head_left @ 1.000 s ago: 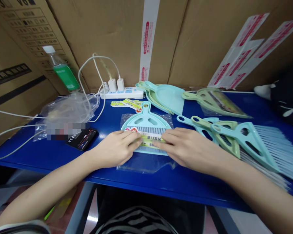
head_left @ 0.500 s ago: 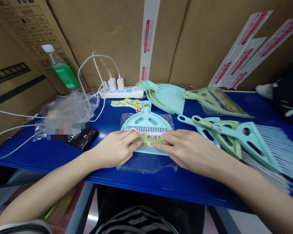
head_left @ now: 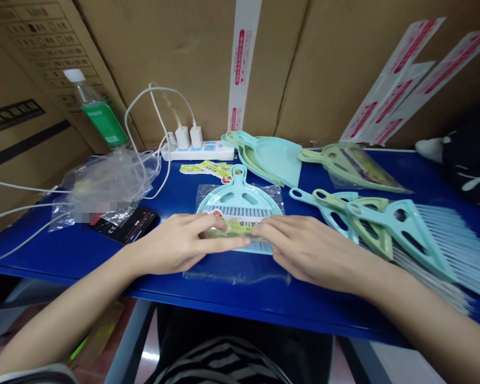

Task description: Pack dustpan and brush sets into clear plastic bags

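A light blue dustpan (head_left: pixel 239 188) with a small brush (head_left: pixel 260 246) over it lies in a clear plastic bag (head_left: pixel 232 272) in front of me. Across the bristles runs a white and yellow-green label (head_left: pixel 248 224), partly covered by my fingers. My left hand (head_left: pixel 176 241) rests at the label's left side, fingers apart, one digit stretched along the lower edge. From the right, my right hand (head_left: pixel 310 248) lays its bent fingers on the label's other end, fingertips close to those of the left. Neither hand lifts the bag from the table.
Loose labels (head_left: pixel 208 169) and stacked dustpans (head_left: pixel 274 157) lie behind the bag. Several brushes (head_left: pixel 408 229) and a bagged dustpan (head_left: pixel 356 165) are at right. At left are a phone (head_left: pixel 124 224), plastic bags (head_left: pixel 108 173), a bottle (head_left: pixel 104 122), cables and a power strip (head_left: pixel 202 152).
My left hand has shifted slightly left and opened, with a digit now stretched along the label's lower edge. My right fingers have slid left, covering more of the label.
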`<act>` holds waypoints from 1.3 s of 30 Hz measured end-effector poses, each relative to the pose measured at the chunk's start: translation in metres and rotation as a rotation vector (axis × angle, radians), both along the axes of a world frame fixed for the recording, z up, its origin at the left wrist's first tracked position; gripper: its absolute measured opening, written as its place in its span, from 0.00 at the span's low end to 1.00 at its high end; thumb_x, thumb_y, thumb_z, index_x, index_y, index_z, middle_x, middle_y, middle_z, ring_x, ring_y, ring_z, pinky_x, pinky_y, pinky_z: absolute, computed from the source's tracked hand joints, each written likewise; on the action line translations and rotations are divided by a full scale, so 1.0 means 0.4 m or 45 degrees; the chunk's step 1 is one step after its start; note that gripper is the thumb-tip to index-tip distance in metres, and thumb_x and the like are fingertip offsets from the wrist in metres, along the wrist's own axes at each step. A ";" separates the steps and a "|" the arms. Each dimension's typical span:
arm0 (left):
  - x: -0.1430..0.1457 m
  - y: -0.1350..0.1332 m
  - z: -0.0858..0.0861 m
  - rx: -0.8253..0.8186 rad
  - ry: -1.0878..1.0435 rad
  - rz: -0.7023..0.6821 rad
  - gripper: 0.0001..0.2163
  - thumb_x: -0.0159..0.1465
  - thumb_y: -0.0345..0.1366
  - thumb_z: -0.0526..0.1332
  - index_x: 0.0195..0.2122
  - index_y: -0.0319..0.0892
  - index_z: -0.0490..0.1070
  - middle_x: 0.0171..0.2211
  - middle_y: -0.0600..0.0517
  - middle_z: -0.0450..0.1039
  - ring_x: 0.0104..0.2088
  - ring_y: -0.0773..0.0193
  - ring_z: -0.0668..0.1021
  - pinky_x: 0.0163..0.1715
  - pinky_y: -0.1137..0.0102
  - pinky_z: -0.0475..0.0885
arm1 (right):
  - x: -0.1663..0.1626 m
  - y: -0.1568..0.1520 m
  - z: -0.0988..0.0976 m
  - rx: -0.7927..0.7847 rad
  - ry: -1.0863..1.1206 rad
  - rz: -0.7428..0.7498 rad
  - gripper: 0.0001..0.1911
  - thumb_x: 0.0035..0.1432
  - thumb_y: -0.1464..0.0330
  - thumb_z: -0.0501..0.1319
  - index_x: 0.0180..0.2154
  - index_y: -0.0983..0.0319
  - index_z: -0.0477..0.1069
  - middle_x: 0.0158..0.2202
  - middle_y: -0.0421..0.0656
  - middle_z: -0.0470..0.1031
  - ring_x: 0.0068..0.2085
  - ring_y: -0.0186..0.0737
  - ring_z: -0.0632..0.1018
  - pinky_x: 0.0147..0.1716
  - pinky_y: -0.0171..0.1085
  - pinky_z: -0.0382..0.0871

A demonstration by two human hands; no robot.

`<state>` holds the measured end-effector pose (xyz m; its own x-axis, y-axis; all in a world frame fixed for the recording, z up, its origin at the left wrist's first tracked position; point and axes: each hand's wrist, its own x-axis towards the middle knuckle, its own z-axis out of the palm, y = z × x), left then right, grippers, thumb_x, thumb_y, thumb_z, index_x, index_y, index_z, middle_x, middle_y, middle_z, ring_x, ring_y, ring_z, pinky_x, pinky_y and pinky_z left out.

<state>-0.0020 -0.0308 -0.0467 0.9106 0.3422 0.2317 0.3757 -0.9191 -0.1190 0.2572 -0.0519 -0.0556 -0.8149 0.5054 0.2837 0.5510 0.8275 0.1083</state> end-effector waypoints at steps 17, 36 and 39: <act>0.006 0.011 0.013 -0.206 -0.005 0.025 0.09 0.59 0.24 0.49 0.28 0.41 0.66 0.27 0.53 0.69 0.26 0.66 0.70 0.27 0.72 0.66 | 0.033 0.008 0.026 -0.439 0.172 0.035 0.13 0.60 0.75 0.52 0.26 0.60 0.69 0.25 0.40 0.71 0.28 0.36 0.70 0.33 0.37 0.65; -0.005 0.012 0.020 -0.330 0.067 0.042 0.09 0.56 0.23 0.51 0.28 0.42 0.67 0.26 0.54 0.70 0.28 0.66 0.71 0.29 0.72 0.67 | 0.047 0.015 0.024 -0.724 0.086 -0.048 0.13 0.63 0.70 0.53 0.26 0.59 0.66 0.29 0.42 0.73 0.38 0.41 0.74 0.40 0.41 0.67; -0.006 0.012 0.021 -0.355 0.071 0.056 0.09 0.56 0.23 0.51 0.28 0.42 0.67 0.26 0.54 0.70 0.28 0.66 0.72 0.30 0.72 0.68 | 0.040 0.020 0.021 -0.711 0.105 -0.080 0.15 0.66 0.68 0.50 0.27 0.60 0.66 0.29 0.42 0.72 0.35 0.40 0.74 0.37 0.40 0.67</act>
<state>-0.0045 -0.0259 -0.0385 0.9021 0.4252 0.0730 0.4159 -0.9021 0.1148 0.2733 -0.0438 -0.0471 -0.7650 0.6437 0.0210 0.5890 0.7124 -0.3816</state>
